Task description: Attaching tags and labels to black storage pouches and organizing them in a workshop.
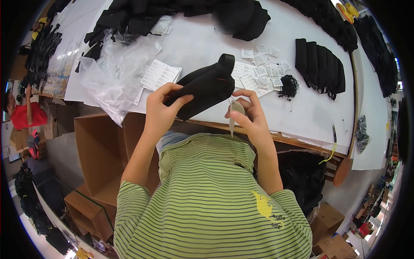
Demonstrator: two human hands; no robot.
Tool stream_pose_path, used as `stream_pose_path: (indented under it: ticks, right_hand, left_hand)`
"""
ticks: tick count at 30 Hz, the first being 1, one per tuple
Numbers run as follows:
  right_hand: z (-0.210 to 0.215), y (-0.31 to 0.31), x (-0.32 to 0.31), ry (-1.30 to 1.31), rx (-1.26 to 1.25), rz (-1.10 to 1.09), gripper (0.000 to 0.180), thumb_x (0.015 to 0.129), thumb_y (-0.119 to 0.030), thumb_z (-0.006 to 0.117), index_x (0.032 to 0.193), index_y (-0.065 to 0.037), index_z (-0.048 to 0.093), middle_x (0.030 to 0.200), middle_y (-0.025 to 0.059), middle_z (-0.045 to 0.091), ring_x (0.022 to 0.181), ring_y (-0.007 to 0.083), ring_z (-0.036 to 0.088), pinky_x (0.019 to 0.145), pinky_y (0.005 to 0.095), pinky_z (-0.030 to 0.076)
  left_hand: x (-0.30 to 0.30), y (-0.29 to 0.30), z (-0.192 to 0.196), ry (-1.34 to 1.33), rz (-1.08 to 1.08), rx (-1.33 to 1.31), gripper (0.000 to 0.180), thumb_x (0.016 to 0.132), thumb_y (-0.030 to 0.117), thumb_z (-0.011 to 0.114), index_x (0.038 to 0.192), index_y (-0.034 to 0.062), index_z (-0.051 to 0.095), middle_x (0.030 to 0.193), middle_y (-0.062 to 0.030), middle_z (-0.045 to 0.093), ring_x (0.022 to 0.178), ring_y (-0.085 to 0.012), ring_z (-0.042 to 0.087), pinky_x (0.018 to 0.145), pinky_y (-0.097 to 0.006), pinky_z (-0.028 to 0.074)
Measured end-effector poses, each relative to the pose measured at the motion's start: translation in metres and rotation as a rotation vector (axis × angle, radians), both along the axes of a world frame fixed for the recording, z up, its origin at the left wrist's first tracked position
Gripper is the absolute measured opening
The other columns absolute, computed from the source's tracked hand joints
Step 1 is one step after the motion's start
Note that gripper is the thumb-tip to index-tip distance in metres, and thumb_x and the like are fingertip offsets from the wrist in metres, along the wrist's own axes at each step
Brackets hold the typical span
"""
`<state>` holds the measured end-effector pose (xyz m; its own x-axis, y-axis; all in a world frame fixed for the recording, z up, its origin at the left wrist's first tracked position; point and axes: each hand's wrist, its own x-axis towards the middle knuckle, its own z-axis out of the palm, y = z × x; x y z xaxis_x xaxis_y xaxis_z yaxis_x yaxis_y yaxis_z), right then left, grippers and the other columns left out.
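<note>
My left hand (pixel 166 103) is closed on a black fabric pouch (pixel 205 88), thumb on the near side and fingers behind. The pouch is held tilted above the table's near edge, with a loop or band of black cloth standing up at its far end. A small reddish mark shows near that end. Close to the pouch's right end, my right hand (pixel 250 114) is closed round a small pair of snips (pixel 232 127), its pale pointed tip turned down toward me. A beige rounded part of it lies in the palm. Thumb and forefinger are near the pouch's edge; whether they touch it I cannot tell.
On the white table (pixel 194 36) lie white printed labels (pixel 261 71), a bundle of black strings (pixel 289 86), a row of black pouches (pixel 319 67), a clear plastic bag (pixel 116 69) and black cloth pieces (pixel 129 19). A cardboard box (pixel 101 155) stands below left. Another person (pixel 28 114) is far left.
</note>
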<state>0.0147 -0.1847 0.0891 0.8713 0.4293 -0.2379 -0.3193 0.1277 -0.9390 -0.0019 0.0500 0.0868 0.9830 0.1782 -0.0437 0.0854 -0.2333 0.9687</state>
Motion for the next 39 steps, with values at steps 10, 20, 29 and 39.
stream_pose_path:
  ticks: [10,20,29,39]
  right_hand:
    - [0.022,-0.002,0.001,-0.145,0.047,0.081,0.037,0.085,-0.025,0.065,0.113,-0.007,0.049,0.093,0.0030,0.053,0.084,0.0091,0.048,0.079,0.0241,0.039]
    - [0.038,-0.002,-0.004,-0.481,-0.217,0.126,0.063,0.067,-0.030,0.082,0.117,-0.006,0.050,0.099,0.0042,0.053,0.091,0.0167,0.050,0.083,0.0296,0.041]
    - [0.052,-0.004,-0.011,-0.618,-0.478,0.109,0.055,0.072,-0.009,0.075,0.121,-0.010,0.050,0.088,0.0104,0.047,0.081,0.0261,0.049,0.076,0.0323,0.044]
    - [0.040,-0.017,-0.006,-0.633,-0.413,-0.008,0.040,0.081,-0.006,0.068,0.119,-0.008,0.058,0.085,0.0061,0.053,0.074,0.0178,0.048,0.067,0.0265,0.041]
  left_hand:
    - [-0.003,0.010,-0.013,0.034,0.007,-0.183,0.013,0.078,0.003,0.073,0.084,-0.0006,0.062,0.077,-0.0016,0.064,0.071,-0.0056,0.057,0.065,-0.019,0.044]
    - [-0.001,0.012,-0.014,0.000,0.038,-0.242,0.013,0.079,0.003,0.073,0.084,0.0006,0.061,0.078,-0.0008,0.062,0.073,-0.0060,0.055,0.068,-0.020,0.044]
    - [-0.003,0.018,-0.005,-0.090,0.076,-0.187,0.013,0.078,-0.003,0.071,0.086,-0.0008,0.061,0.082,-0.0008,0.062,0.077,-0.0075,0.057,0.071,-0.021,0.045]
    - [-0.011,0.022,-0.002,-0.120,0.007,-0.096,0.016,0.077,-0.005,0.069,0.088,0.0001,0.060,0.083,-0.0010,0.061,0.078,-0.0089,0.058,0.074,-0.023,0.046]
